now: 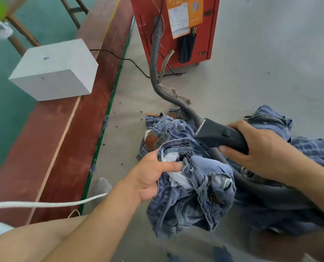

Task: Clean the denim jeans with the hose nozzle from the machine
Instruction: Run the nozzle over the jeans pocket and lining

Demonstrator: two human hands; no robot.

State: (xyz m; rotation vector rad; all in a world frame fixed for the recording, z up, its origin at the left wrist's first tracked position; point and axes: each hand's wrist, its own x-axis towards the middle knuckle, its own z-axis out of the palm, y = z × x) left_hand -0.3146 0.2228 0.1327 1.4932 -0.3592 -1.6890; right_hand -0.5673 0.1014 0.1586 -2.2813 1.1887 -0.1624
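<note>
Blue denim jeans lie bunched on the grey floor in front of me. My left hand grips their waistband, thumb inside by the white pocket lining. My right hand holds the black hose nozzle, whose flat mouth points left over the jeans near a brown leather patch. A grey ribbed hose runs from the nozzle back to the red machine. More denim lies under my right arm.
A white block sits on a red strip left of the floor, beside green flooring. A black cable leads to the machine. A white cord crosses above my bare knee. Small scraps dot the floor.
</note>
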